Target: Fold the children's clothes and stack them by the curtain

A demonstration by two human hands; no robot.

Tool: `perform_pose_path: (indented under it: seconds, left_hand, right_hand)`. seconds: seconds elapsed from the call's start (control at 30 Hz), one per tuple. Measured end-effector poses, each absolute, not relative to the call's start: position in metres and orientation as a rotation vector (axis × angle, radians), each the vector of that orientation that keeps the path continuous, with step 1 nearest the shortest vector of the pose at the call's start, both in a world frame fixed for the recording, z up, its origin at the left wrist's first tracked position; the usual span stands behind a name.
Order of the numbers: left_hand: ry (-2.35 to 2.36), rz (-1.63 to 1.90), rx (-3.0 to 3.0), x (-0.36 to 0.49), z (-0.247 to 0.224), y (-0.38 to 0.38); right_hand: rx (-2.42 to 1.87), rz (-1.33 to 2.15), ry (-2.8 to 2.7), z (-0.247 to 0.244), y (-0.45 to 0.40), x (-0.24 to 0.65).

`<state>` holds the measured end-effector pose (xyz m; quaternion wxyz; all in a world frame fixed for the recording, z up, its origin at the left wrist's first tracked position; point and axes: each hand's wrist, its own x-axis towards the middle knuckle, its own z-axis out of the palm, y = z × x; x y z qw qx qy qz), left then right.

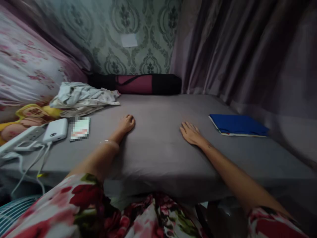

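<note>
My left hand [127,124] rests on the grey sheet [158,138] left of the middle, its fingers curled in and pressed together; whether anything is under them is hidden. Palm down, my right hand [190,132] lies on the sheet to the right, fingers spread, holding nothing. A blue folder [239,124] with pale edges lies flat to the right of my right hand. Left of my left hand is a small blurred card or packet [80,128], beside a white power bank [55,130] with cables.
A white power strip [27,136] and yellow plush toy [29,115] are at the left. Crumpled cloths [84,96] lie behind them. A black and maroon rolled bag [138,84] lies along the patterned wall. Curtains [205,43] hang at the right; a teal slatted object [17,211] is lower left.
</note>
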<state>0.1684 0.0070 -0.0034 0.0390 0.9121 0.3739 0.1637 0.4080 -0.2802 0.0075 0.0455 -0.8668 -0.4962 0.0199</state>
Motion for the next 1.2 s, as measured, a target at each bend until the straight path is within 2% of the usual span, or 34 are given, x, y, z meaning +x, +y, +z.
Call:
perform_pose_path:
  seconds: [1.0, 1.2]
  left_hand:
    - [1.197, 0.500, 2.782, 0.169, -0.001, 0.000]
    - [0.946, 0.432, 2.744, 0.164, 0.016, 0.027]
  right_hand:
    - [-2.509, -0.184, -1.510, -0.036, -0.273, 0.446]
    - [-2.381, -0.146, -1.448, -0.051, -0.281, 0.461]
